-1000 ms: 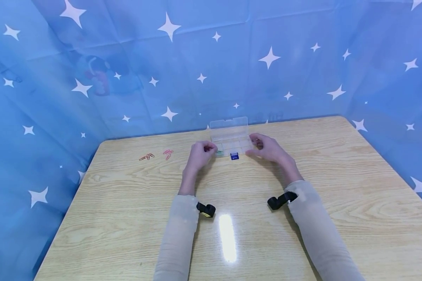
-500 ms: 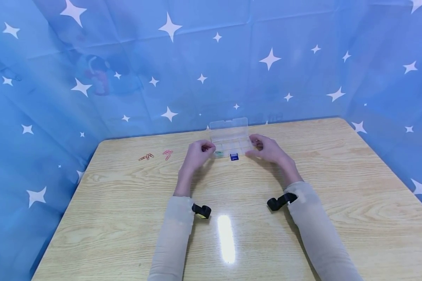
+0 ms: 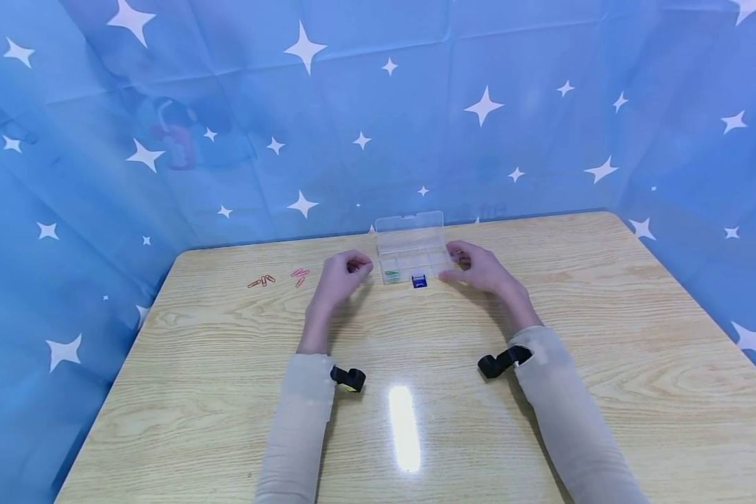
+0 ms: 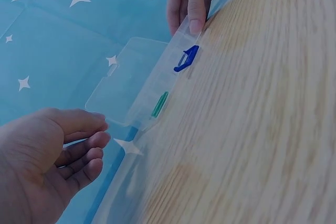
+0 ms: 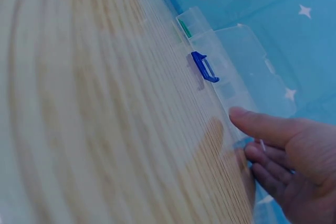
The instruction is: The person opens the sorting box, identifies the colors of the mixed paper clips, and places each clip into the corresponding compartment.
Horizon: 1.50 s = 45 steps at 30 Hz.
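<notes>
A clear plastic compartment box (image 3: 409, 234) lies at the back middle of the table, lid raised and leaning back. Green paper clips (image 3: 392, 274) lie in its left front compartment, and a blue latch (image 3: 419, 281) hangs from its front edge. My left hand (image 3: 340, 273) hovers just left of the box, fingers loosely bent with thumb near the index tip; the left wrist view shows nothing between them. At the box's right end, my right hand (image 3: 481, 268) holds it, thumb (image 5: 249, 116) at the front corner and fingers behind.
Red paper clips (image 3: 262, 281) and pink paper clips (image 3: 299, 276) lie in two small groups on the wooden table (image 3: 227, 392), left of my left hand. A blue star-patterned cloth (image 3: 378, 105) hangs right behind the table's back edge.
My left hand has drawn back to the left from the green clip compartment, baring the clips. My right hand stays at the box's right end.
</notes>
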Each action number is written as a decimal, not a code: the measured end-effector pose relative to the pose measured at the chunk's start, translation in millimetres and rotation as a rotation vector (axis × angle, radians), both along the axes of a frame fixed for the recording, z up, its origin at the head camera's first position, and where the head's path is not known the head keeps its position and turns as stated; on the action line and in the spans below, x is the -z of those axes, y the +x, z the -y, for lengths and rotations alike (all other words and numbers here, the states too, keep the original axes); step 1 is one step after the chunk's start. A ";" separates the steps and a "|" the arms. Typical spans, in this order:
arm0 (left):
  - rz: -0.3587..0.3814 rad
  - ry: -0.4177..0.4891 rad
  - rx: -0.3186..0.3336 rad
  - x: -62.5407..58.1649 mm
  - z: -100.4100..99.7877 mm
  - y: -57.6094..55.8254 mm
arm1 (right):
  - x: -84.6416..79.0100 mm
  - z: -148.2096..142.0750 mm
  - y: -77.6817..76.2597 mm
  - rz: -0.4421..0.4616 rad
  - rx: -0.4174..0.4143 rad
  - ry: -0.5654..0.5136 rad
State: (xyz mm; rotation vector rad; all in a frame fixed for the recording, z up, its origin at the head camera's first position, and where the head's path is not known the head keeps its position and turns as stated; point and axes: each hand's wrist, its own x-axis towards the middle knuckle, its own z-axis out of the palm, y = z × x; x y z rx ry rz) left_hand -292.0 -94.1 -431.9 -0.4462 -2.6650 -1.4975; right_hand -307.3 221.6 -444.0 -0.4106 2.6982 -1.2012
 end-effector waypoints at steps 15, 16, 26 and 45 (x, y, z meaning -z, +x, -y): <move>-0.001 -0.033 -0.026 2.2 25.1 0.3 | -0.8 0.0 0.3 0.000 0.000 0.010; -0.006 -0.030 -0.028 2.2 27.3 0.3 | -1.2 0.1 0.5 -0.001 0.000 0.011; -0.013 -0.058 -0.058 3.9 50.1 2.9 | -0.3 -1.1 -0.4 -0.006 0.001 0.011; -0.003 -0.120 -0.174 5.6 96.3 8.5 | 1.9 -0.8 -1.2 -0.014 -0.001 0.016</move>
